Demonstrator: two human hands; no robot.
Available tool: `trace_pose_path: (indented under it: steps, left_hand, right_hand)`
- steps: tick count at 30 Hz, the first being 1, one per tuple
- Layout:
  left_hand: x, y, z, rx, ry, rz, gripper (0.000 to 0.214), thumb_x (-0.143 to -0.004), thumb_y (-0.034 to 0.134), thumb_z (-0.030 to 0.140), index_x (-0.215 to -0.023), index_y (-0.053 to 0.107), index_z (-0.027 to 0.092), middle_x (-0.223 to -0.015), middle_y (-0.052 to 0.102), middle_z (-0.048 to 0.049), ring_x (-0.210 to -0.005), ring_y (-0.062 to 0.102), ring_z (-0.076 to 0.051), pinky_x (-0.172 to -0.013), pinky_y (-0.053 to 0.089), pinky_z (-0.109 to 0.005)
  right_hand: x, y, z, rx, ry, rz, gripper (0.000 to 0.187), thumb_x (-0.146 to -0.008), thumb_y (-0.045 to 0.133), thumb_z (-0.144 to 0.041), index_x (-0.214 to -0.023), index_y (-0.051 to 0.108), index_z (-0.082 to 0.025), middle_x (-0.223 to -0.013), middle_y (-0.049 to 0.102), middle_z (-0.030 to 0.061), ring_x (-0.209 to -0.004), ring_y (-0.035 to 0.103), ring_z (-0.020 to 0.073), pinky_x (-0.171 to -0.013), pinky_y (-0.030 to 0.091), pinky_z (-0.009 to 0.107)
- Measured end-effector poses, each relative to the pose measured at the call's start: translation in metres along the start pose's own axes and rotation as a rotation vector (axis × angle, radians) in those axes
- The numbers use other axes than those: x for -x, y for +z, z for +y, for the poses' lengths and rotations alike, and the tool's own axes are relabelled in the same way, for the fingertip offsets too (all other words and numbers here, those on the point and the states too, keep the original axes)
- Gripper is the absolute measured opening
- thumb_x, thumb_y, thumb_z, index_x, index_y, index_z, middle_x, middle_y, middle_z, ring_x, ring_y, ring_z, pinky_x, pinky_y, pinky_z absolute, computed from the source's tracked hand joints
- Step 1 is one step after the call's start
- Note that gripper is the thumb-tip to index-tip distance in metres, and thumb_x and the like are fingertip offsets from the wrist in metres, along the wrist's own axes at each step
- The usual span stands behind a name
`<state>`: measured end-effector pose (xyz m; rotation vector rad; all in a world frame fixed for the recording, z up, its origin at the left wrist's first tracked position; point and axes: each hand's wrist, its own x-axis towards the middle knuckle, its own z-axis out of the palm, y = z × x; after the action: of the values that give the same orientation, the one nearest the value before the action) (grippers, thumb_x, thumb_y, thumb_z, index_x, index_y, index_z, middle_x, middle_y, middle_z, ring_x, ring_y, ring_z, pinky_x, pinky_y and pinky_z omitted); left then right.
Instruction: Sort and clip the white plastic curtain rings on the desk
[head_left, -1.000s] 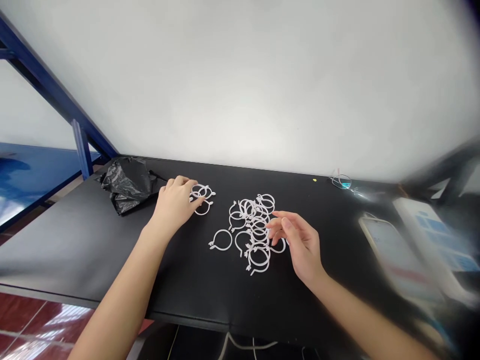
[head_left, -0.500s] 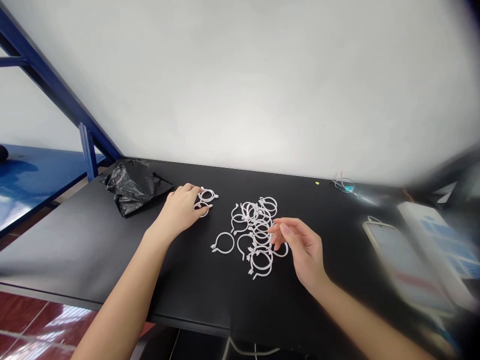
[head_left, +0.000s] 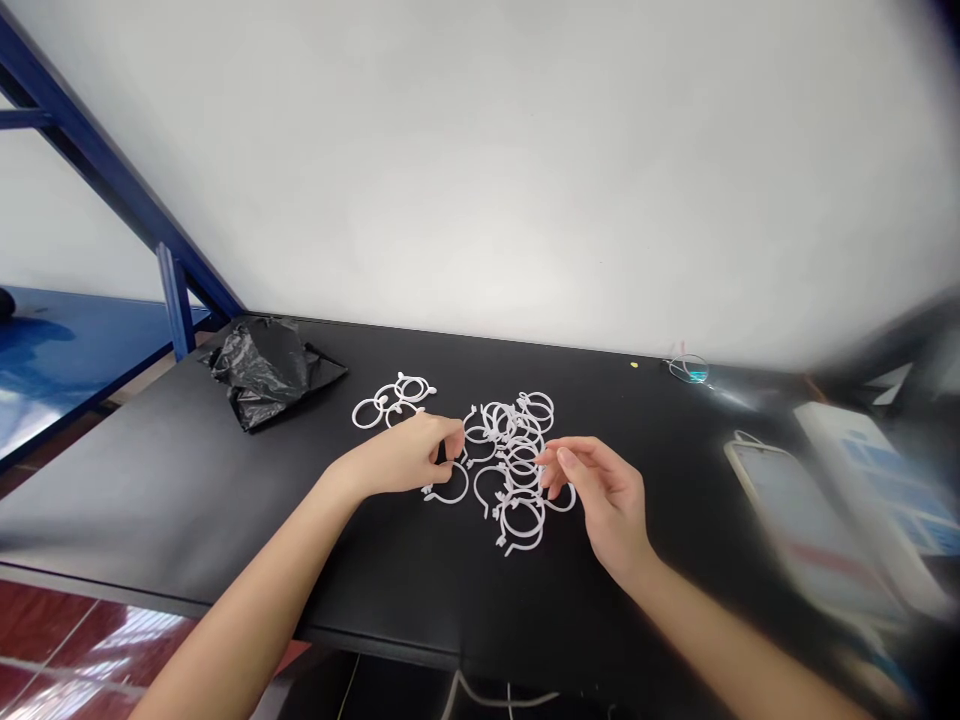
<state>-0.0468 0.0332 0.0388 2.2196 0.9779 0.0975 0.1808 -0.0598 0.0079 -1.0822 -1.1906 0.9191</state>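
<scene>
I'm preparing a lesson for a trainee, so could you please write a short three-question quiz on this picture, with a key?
1. Which hand is nearer the black bag: (a) the left or (b) the right?
2. True or false: the phone lies to the right of the white rings.
3. Fill in: the rings lie on a ____ table.

Key: 1. (a), the left hand. 2. True. 3. Black.

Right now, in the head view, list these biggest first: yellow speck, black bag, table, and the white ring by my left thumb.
1. Table
2. Black bag
3. White ring, partly hidden by your left hand
4. Yellow speck
</scene>
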Motion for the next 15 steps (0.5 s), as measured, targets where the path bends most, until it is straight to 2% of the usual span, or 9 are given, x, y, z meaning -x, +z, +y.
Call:
trace_pose_path:
  steps: [5,8,12,15]
  left_hand:
    - [0.001,-0.003,0.002,0.139,0.007,-0.050,0.014,-0.067,0.054,0.006,-0.075,0.052,0.018,-0.062,0.056,0.0054,-0.054,0.051,-0.009,-0.051,0.039,-0.020]
    - [0.003,-0.007,0.005,0.472,0.064,-0.028,0.013,-0.075,0.062,0.013,-0.084,0.054,0.017,-0.064,0.057,0.0051,-0.056,0.056,-0.009,-0.053,0.048,-0.020]
    - [0.001,-0.003,0.012,0.968,0.138,0.188,0.024,-0.078,0.074,0.024,-0.084,0.052,0.016,-0.069,0.058,0.0046,-0.057,0.061,-0.008,-0.052,0.055,-0.019]
    - [-0.005,0.010,0.015,1.147,0.150,0.122,0.026,-0.074,0.079,0.023,-0.079,0.054,0.015,-0.067,0.060,0.0045,-0.058,0.063,-0.008,-0.047,0.054,-0.015]
  right_hand:
    - [0.000,0.000,0.000,0.006,-0.018,-0.001,0.012,-0.092,0.061,-0.028,-0.090,0.071,-0.022,-0.079,0.074,0.0036,-0.060,0.064,0.0123,-0.052,0.055,0.024]
    - [0.001,0.000,0.000,0.030,-0.045,-0.005,0.012,-0.093,0.060,-0.026,-0.091,0.071,-0.023,-0.079,0.073,0.0030,-0.060,0.064,0.0116,-0.053,0.055,0.023]
    - [0.004,0.000,0.002,0.096,-0.145,-0.029,0.013,-0.090,0.062,-0.020,-0.100,0.070,-0.025,-0.082,0.073,0.0019,-0.064,0.066,0.0121,-0.058,0.057,0.025]
    - [0.005,0.000,0.004,0.162,-0.264,-0.058,0.030,-0.085,0.067,-0.015,-0.112,0.066,-0.027,-0.091,0.073,0.0023,-0.067,0.067,0.0131,-0.060,0.059,0.027]
